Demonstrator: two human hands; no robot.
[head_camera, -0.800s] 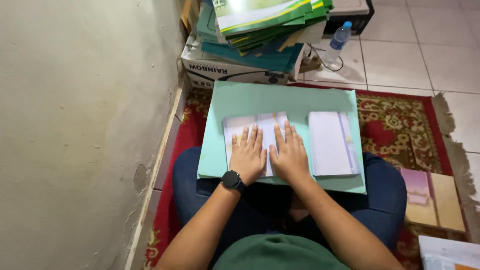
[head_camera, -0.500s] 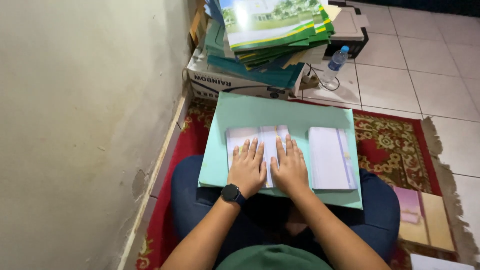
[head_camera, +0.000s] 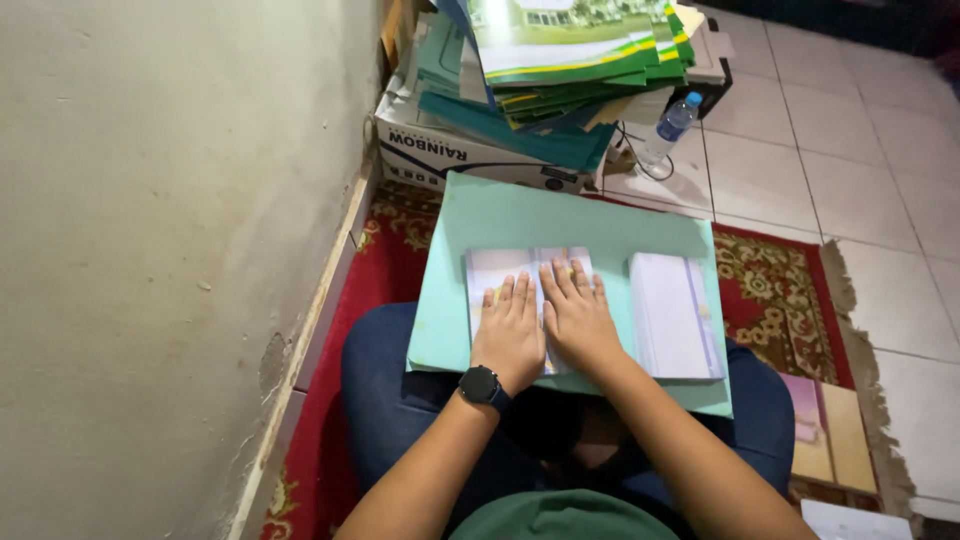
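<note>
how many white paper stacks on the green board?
2. One stack lies under both hands, left hand and right hand pressed flat on it. The other stack sits apart, to its right, on the green board. None seem hidden.

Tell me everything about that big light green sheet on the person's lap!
The light green sheet looks like thin, smooth card or a folder, plain and pale mint. It lies flat across the person's knees, its far edge near a cardboard box. On it rest an open paper booklet, pressed by the left hand and right hand, and a white paper stack.
</note>
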